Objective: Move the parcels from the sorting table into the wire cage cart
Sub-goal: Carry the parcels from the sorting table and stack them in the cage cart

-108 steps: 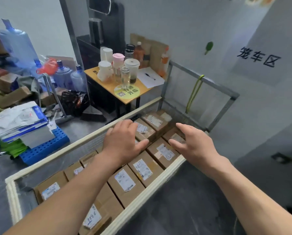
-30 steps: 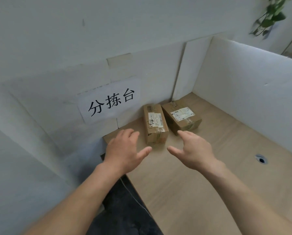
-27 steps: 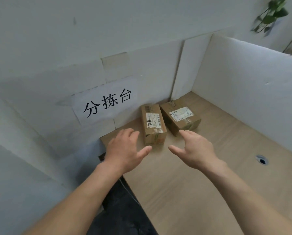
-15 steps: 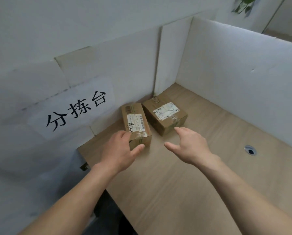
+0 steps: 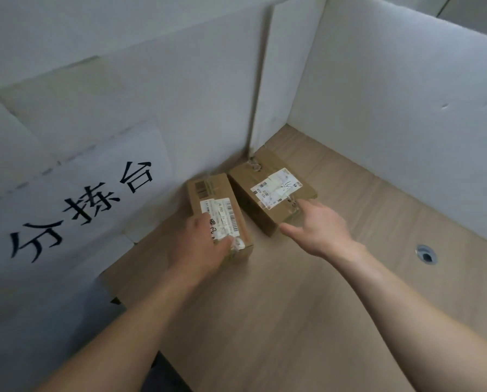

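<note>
Now the narrow parcel, in the far-left corner of the sorting table against the wall, has the left hand on its near end. Half a second ago that hand was short of it. The thumb lies across the label and the fingers curl down the parcel's 9 o'clock side. The wider parcel sits just beside it at 2 o'clock, and the right hand, fingers spread, touches its near corner.

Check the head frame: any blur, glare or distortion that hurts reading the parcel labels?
Head view: soft, even light, no glare; the wide angle makes the white partition lean; motion blur smears the left hand and the label on the left parcel, small print unreadable; the label on the right parcel is sharper.
</note>
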A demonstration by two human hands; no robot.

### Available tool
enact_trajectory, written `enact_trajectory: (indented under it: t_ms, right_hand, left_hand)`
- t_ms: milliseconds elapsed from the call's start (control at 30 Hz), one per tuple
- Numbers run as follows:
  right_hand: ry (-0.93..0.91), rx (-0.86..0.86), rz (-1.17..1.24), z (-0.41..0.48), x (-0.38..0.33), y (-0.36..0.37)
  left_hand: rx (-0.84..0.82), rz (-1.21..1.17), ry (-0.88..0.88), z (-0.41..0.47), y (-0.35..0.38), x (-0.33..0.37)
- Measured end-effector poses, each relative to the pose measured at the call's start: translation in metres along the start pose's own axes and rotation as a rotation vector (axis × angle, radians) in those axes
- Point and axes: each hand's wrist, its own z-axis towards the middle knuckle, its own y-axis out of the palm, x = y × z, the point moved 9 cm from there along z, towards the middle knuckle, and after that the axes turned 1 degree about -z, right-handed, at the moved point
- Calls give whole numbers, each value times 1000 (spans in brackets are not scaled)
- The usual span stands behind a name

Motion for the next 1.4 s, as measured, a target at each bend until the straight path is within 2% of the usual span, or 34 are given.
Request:
enact_trajectory:
  t_ms: [367, 633, 900, 1400]
  right_hand:
    - [80, -18, -4, 100, 11, 22]
    - [99, -93, 53, 129, 26, 42]
    - [148, -104, 186, 114, 45, 54]
    - [266, -63, 367, -2, 93, 91]
  left_hand:
    - [47, -147, 39, 43, 1, 0]
    - [1, -203, 59, 56, 2, 8]
    - [-37, -231, 50, 60, 6, 12]
    - [-151, -116, 113, 2, 36, 19]
